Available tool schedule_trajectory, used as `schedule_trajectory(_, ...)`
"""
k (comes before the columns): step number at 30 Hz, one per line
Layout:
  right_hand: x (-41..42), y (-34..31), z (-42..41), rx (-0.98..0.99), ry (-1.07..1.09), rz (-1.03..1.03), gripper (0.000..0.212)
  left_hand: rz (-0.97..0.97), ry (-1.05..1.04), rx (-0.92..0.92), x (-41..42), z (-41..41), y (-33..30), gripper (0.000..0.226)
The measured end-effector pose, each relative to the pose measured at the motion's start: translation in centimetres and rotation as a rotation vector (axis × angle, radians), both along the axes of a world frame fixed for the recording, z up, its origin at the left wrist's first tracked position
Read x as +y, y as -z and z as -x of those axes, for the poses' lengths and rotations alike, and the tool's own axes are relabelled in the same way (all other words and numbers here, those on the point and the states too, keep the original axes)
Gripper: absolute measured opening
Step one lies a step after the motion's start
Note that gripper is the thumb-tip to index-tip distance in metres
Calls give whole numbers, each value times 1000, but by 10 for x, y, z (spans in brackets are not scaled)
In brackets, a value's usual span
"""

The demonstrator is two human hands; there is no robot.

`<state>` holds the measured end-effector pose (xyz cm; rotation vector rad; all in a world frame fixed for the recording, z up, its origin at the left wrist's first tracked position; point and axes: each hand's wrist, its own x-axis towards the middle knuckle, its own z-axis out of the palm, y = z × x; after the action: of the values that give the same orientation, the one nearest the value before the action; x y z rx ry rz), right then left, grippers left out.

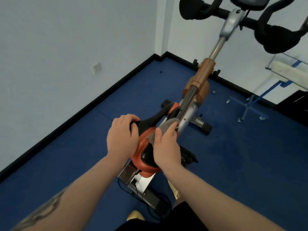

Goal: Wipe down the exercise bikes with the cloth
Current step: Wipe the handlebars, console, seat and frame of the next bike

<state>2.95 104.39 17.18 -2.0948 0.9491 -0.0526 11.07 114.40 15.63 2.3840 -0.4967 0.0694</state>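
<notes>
An orange and silver exercise bike (202, 75) stands on the blue floor below me. Its orange and black saddle (145, 157) is right under my hands. My left hand (122, 137) grips the saddle's left side, fingers curled over the black nose. My right hand (166, 145) holds a grey cloth (164, 126) against the saddle's right side, close to the silver frame post (188, 117). Most of the cloth is hidden under my fingers. The black handlebars (273, 35) are at the top of the view.
White walls meet in a corner beyond the bike, with a black skirting and a wall socket (96, 68) on the left. A blue-framed glass stand (260, 97) on castors is to the right. A black cable (133, 189) lies by the bike's rear foot.
</notes>
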Motion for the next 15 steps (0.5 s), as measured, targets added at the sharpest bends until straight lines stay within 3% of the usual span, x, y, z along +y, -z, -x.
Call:
schedule_trajectory(2, 3, 4, 9, -49, -45, 10, 74, -13, -28, -10, -1, 1, -1, 20)
schedule_trajectory(6, -32, 15, -34, -114, 144, -99, 72, -77, -53, -9, -6, 5, -6, 22)
schedule_trajectory(8, -44, 19, -45, -168, 124, -42, 69, -90, -82, 11, -7, 8, -9, 22)
schedule_trajectory(12, -75, 26, -52, -202, -191, 320, 47, -82, -284, 97, -19, 21, -14, 23)
schedule_trajectory(15, -96, 20, -51, -308, -584, 476, 52, -36, -501, 153, -34, 34, -15, 22)
